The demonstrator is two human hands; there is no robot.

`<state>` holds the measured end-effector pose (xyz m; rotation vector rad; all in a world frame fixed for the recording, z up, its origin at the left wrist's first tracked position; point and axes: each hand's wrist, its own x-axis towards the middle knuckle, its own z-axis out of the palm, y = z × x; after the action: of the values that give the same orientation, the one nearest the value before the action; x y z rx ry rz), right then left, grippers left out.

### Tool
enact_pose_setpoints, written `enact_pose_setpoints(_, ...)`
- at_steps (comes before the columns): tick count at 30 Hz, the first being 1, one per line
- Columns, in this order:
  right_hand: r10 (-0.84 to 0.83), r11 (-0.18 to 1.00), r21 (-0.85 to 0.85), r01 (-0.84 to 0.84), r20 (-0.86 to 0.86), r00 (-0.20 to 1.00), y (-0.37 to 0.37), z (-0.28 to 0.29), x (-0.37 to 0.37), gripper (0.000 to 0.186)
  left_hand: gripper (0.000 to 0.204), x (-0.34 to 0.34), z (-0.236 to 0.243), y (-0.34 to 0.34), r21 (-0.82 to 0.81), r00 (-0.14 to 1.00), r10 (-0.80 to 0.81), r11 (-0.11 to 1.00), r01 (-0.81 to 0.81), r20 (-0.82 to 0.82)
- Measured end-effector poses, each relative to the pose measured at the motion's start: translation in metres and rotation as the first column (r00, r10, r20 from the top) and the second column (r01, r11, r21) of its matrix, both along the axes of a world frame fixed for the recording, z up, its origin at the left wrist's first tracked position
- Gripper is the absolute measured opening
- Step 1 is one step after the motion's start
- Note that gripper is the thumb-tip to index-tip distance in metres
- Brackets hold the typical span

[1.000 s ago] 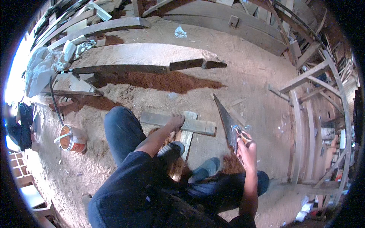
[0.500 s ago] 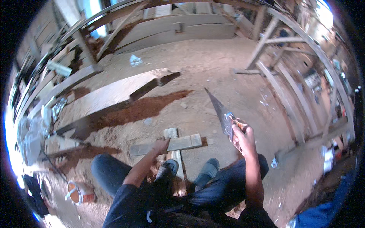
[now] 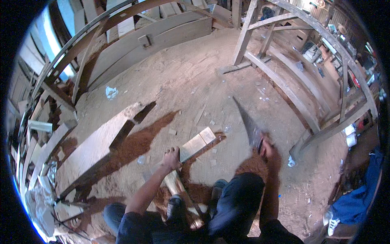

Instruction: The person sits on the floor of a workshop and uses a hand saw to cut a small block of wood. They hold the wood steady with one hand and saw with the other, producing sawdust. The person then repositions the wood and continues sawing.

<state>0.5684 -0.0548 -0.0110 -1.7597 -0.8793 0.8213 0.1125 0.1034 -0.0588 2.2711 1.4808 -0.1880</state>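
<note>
Clenched around the handle of a handsaw [image 3: 246,120], the right hand [image 3: 268,149] is right of the frame's centre; it is blurred, so the exact lie of its fingers is hard to judge. The saw's blade slants toward the upper left, its narrow tip well apart from the board [image 3: 199,144]. That board lies at the centre of the frame, pointing toward the upper right, with a dark line across it near its far end. Bent fingers of the left hand [image 3: 172,157] grasp it around its middle, while its other end runs toward the lower left, partly behind the forearm. Beneath it, a strip of timber [image 3: 176,185] crosses at an angle and runs down between the person's feet, near the bottom of the frame.

Left of centre lies a thick slab [image 3: 95,150] of wood, with reddish sawdust [image 3: 138,146] alongside its right edge. A crumpled pale scrap [image 3: 111,92] sits on the ground at the upper left, and a whitish plastic bag [image 3: 40,211] is bunched at the lower left. Upper right stands a wooden frame [image 3: 244,38] of posts and rails. At the lower right edge, another person's blue trouser leg [image 3: 357,195] and white shoe [image 3: 333,226] show.
</note>
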Motion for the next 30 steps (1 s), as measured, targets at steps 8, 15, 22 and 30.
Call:
enact_pose_setpoints(8,-0.291,0.957,-0.034,0.289,-0.116,0.95,-0.101,-0.07,-0.059,0.027,0.077,0.048,0.062,0.05,0.059,0.985,-0.103,0.994,0.095,0.14)
enact_pose_setpoints(15,-0.037,0.96,-0.261,0.105,0.254,0.967,-0.187,0.085,-0.079,0.021,0.077,0.054,0.254,0.076,0.13,0.97,-0.081,0.99,0.052,0.228)
enact_pose_setpoints(22,0.027,0.683,-0.712,0.163,0.247,0.969,-0.272,0.265,-0.085,0.038,0.082,-0.057,0.394,0.021,0.166,0.986,0.12,0.976,-0.138,0.114)
enact_pose_setpoints(30,-0.068,0.69,-0.713,-0.127,-0.238,0.969,-0.326,0.303,-0.04,0.023,0.08,-0.205,0.462,-0.206,-0.084,0.888,0.461,0.885,-0.458,0.011)
